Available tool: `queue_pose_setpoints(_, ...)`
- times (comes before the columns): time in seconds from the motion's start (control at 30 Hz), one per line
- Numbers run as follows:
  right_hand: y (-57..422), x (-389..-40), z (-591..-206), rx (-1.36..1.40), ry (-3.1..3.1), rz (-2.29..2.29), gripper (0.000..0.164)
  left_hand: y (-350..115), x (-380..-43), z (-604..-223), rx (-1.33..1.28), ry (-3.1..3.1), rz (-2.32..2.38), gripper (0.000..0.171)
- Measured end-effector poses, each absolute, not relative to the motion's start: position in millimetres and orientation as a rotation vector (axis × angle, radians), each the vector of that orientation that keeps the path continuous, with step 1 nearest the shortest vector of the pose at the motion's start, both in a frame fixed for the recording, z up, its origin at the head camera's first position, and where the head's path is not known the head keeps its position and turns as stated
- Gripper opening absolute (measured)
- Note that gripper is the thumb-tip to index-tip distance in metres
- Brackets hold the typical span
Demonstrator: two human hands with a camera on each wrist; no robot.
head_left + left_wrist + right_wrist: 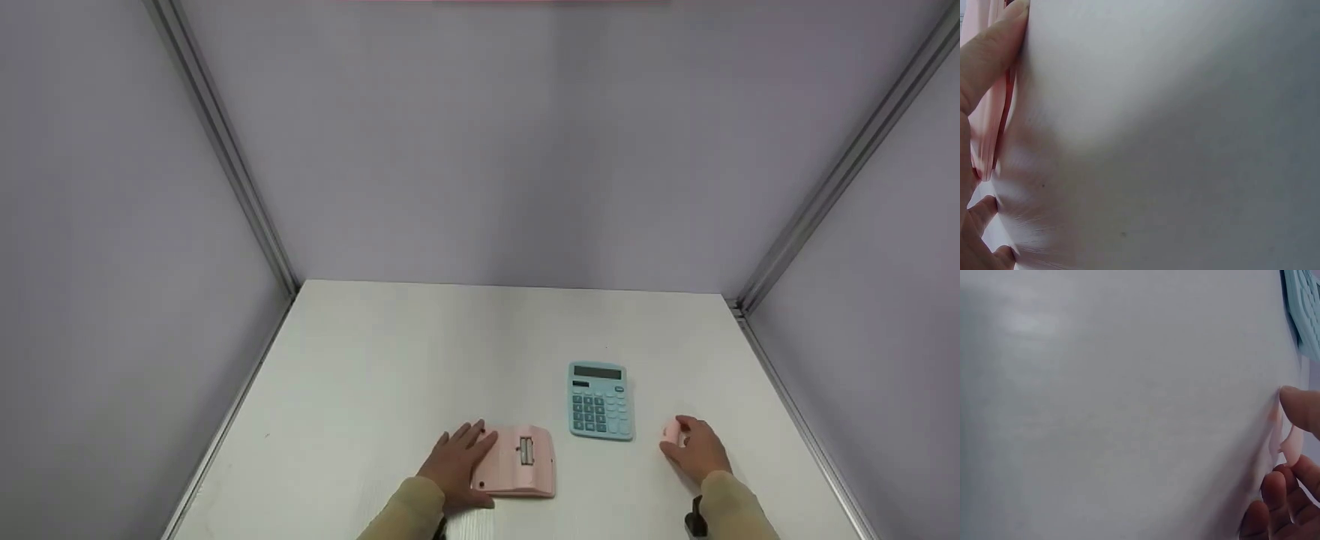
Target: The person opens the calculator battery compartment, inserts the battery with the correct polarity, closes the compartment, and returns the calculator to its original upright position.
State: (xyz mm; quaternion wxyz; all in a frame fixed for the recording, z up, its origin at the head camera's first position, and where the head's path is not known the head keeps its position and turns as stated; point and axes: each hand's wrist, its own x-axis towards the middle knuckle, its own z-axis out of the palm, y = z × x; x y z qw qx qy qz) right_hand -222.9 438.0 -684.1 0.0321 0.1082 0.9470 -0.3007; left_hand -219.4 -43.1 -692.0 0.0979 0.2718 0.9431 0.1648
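A pink calculator [499, 469] lies face down on the white table, its battery compartment uncovered and a silvery battery [526, 451] showing inside. My left hand [457, 461] rests over its left side with spread fingers, the thumb along the near edge. In the left wrist view, the thumb [988, 59] touches the calculator's edge [991, 118] and other fingertips touch the table. Further right, my right hand [699, 448] pinches a small pink battery cover [670, 431] between thumb and fingers, low over the table. Part of this cover [1293, 445] shows in the right wrist view.
A blue calculator [601, 401] lies face up between the hands, a little farther back. Grey panels [495, 150] enclose the white table [375, 352] at the back and both sides, with metal rails at the corners.
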Motion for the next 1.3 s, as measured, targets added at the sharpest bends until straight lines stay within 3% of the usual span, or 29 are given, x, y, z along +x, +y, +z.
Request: queue_pose_setpoints(1.3, 423.3, -224.6, -670.0, 0.36, 2.903, -1.021, 0.072, -41.7, -218.6, -684.9, 0.788, 2.762, 0.495, 0.118)
